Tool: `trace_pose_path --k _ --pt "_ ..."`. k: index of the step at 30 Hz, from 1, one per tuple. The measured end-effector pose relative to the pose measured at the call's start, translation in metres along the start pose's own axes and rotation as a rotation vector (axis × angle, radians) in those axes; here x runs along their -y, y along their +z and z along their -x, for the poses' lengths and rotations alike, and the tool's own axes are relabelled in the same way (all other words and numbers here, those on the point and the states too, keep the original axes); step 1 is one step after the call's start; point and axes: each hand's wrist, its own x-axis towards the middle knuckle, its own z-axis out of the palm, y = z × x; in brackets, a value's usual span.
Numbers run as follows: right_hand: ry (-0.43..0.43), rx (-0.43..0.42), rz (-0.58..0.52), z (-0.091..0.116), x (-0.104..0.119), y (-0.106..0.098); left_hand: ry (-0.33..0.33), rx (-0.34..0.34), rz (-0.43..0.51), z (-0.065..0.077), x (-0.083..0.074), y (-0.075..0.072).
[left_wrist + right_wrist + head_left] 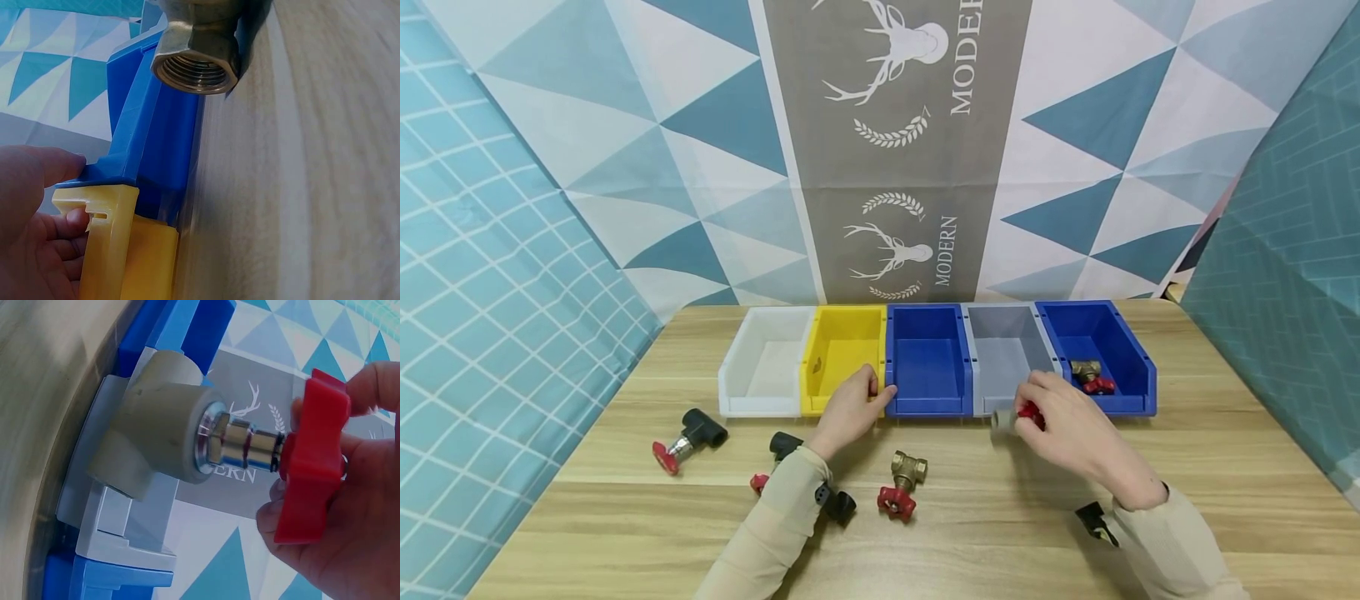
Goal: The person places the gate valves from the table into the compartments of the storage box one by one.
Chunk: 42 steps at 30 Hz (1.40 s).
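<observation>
My right hand (1060,421) grips the red handwheel of a grey plastic valve (162,422), whose tee-shaped body has a shiny metal stem. The valve is at the front of the grey bin (103,509), its body overlapping the bin's front edge in the right wrist view. My left hand (852,408) holds the front corner where the yellow bin (109,250) meets the middle blue bin (159,144). Its thumb lies on the blue edge, with fingers curled by the yellow rim. Near that hand on the table is a brass valve (908,472) with a red handwheel.
The white bin (760,407) ends the row at left. In the right-hand blue bin (1138,407) lies another brass valve (1086,371). A black valve (702,429) with a red handwheel lies at the table's left; another black valve (784,444) is partly hidden behind the left sleeve.
</observation>
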Motion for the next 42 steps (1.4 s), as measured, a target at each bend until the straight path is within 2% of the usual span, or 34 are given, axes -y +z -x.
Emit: trace_pose_path --k 9,21,37,42 --pt "-0.006 -0.059 -0.023 -0.005 -0.003 0.0 -0.003 0.003 0.003 0.0 0.0 0.0" --pt "0.047 -0.066 -0.059 -0.01 -0.008 0.001 0.016 -0.004 -0.004 0.001 0.0 -0.001" --pt "0.011 -0.142 -0.064 -0.018 -0.011 0.0 0.018 -0.01 -0.008 0.001 -0.001 -0.001" --pt "0.024 -0.138 -0.073 -0.02 -0.012 -0.001 0.008 -0.009 -0.007 0.001 0.0 -0.001"
